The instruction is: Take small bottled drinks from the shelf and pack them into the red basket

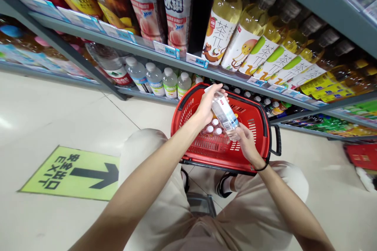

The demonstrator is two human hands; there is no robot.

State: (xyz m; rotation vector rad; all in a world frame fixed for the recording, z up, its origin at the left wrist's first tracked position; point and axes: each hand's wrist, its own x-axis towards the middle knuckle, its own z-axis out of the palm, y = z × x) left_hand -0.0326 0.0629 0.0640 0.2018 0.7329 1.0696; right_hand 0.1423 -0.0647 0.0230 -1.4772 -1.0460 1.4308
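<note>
Both my hands hold one clear plastic drink bottle (224, 111) tilted over a red shopping basket (194, 151). My left hand (208, 104) wraps the upper end of the bottle, near its cap. At the bottle's base, the fingers of my right hand (246, 141) grip it; a dark band circles that wrist. Inside the basket stand several small bottles with white caps (210, 129), partly hidden behind the held bottle. The basket sits between my knees, close against the shelf, its black handle (277, 141) hanging out on the right.
Shelves of drinks run across the front, with tea bottles (219, 23) on the middle shelf and small white-capped bottles (155, 78) on the bottom one. The shelf edge (141, 49) overhangs the basket's far side. A yellow-green exit sign (70, 174) lies on the floor at left.
</note>
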